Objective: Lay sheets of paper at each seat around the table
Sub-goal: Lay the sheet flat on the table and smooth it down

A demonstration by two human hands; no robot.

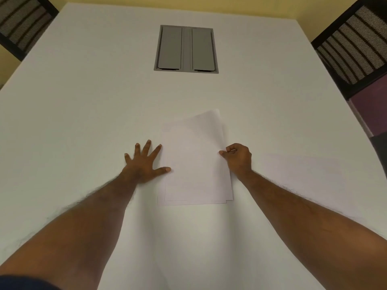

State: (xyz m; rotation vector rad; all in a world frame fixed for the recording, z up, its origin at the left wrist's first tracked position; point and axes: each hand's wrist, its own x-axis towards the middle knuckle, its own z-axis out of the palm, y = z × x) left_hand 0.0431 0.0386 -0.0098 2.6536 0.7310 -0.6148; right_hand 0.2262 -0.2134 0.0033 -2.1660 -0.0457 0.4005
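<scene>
A small stack of white paper sheets [194,174] lies on the white table [83,101] in front of me. My left hand [144,162] rests flat with fingers spread at the stack's left edge, thumb tip on the paper. My right hand [238,158] pinches the right edge of the top sheet [205,130], whose far right corner curls up off the stack. A single sheet [301,174] lies flat on the table to the right of my right hand, faint against the white top.
A grey cable hatch with two flaps [186,49] is set into the table's middle. Dark slatted chairs stand at the far left corner [21,26] and the far right side [356,45]. The table's right edge runs close beside the single sheet.
</scene>
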